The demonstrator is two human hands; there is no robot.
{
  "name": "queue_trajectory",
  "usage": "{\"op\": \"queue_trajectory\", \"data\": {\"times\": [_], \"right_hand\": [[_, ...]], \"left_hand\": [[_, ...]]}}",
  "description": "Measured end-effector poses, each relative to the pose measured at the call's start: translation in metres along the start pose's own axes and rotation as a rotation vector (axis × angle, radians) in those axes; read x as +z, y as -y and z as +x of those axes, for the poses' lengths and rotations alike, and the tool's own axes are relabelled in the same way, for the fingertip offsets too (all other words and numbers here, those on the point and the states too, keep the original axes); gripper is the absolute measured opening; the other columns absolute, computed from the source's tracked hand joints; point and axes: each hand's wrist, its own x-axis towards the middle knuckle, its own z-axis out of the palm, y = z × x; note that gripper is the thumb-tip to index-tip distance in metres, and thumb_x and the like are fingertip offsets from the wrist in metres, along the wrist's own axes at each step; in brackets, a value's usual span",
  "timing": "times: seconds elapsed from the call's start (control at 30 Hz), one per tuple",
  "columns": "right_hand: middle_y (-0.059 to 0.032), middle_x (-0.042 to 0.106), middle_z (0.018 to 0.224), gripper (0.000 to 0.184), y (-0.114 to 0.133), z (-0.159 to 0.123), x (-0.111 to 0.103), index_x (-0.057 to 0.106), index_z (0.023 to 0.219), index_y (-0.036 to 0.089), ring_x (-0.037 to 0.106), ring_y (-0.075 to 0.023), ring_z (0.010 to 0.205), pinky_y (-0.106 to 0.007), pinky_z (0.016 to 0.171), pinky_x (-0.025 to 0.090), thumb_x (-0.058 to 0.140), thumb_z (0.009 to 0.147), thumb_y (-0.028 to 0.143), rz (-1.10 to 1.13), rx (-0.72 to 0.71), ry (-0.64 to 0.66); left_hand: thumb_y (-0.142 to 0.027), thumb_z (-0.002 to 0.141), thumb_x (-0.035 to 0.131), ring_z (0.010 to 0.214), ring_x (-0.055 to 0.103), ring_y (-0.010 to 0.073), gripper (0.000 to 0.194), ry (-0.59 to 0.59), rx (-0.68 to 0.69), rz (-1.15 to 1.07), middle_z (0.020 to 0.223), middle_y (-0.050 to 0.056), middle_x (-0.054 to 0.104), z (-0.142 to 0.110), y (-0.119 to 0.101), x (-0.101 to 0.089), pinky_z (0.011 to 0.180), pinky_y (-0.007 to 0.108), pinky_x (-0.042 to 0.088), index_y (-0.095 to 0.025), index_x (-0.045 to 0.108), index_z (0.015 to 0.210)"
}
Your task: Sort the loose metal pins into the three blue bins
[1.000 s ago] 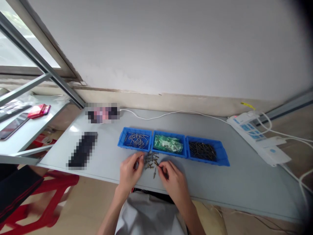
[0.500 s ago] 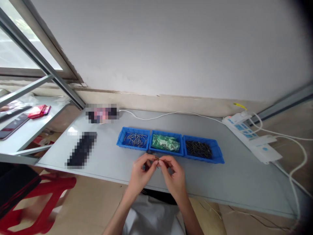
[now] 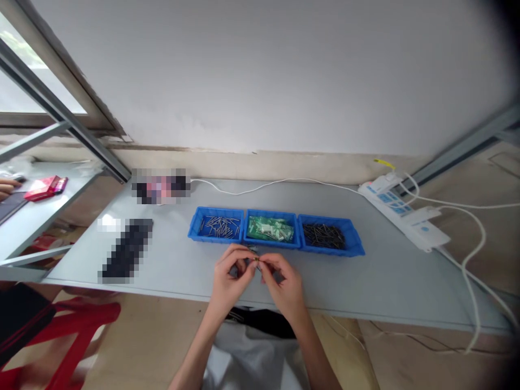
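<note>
My left hand [image 3: 231, 277] and my right hand [image 3: 285, 283] meet just in front of the bins, thumbs and forefingers pinched together. Between the fingertips is a small brass-coloured piece [image 3: 256, 259], too tiny to make out its kind; the fingers cover most of it. Behind the hands stand three joined blue bins. Thin silvery metal pins lie in the left bin [image 3: 195, 230], green-tinted plastic packets [image 3: 270, 228] fill the middle one, and dark screw-like rods [image 3: 323, 236] lie in the right bin.
A power strip [image 3: 406, 214] with white cables is at the right. Blurred-out items, one dark [image 3: 128, 249], lie on the left of the grey table [image 3: 385, 292]. At the far left are a red box [image 3: 41, 188], another person's hand [image 3: 6, 188] and a red stool [image 3: 77, 336].
The view has swung slightly, so the bins and table appear further left and higher. My hands keep their pinch, with the brass-coloured piece showing more clearly. Another person's hand appears at the left edge.
</note>
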Motion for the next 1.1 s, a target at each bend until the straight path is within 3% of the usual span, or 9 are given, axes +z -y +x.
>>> {"op": "queue_trajectory", "data": {"times": [0.2, 0.6, 0.97, 1.1], "right_hand": [[-0.0025, 0.08, 0.092, 0.014, 0.006, 0.003, 0.0, 0.075, 0.11, 0.024, 0.072, -0.0146, 0.073, -0.023, 0.07, 0.058, 0.065, 0.106, 0.033, 0.011, -0.017, -0.049], [-0.0027, 0.081, 0.091, 0.015, 0.009, 0.0, -0.001, 0.074, 0.116, 0.024, 0.075, -0.0149, 0.076, -0.022, 0.069, 0.059, 0.063, 0.107, 0.029, 0.007, -0.022, -0.028], [0.0014, 0.073, 0.081, 0.012, 0.018, 0.004, -0.002, 0.074, 0.11, 0.025, 0.059, -0.0108, 0.059, -0.023, 0.057, 0.051, 0.069, 0.103, 0.017, -0.079, -0.25, -0.092], [0.0014, 0.071, 0.079, 0.01, 0.024, 0.006, -0.006, 0.074, 0.104, 0.024, 0.059, -0.011, 0.058, -0.022, 0.055, 0.052, 0.071, 0.102, 0.015, -0.119, -0.286, -0.143]], "left_hand": [[-0.023, 0.1, 0.073, 0.059, 0.053, 0.0078, 0.007, 0.02, -0.013, -0.017, 0.1, 0.006, 0.073, -0.002, 0.001, 0.0, 0.057, 0.02, 0.044, -0.019, 0.074, 0.095], [-0.026, 0.1, 0.074, 0.06, 0.061, 0.0081, 0.008, 0.042, -0.074, -0.039, 0.102, 0.006, 0.077, -0.003, 0.006, 0.001, 0.059, 0.019, 0.05, -0.019, 0.074, 0.095], [-0.025, 0.102, 0.071, 0.071, 0.068, 0.0133, 0.011, 0.085, -0.03, 0.03, 0.098, 0.008, 0.078, -0.001, 0.003, 0.001, 0.062, 0.022, 0.052, -0.02, 0.075, 0.094], [-0.024, 0.102, 0.071, 0.071, 0.067, 0.0131, 0.009, 0.124, -0.014, 0.032, 0.1, 0.007, 0.079, 0.0, 0.0, 0.001, 0.063, 0.022, 0.052, -0.02, 0.076, 0.096]]}}
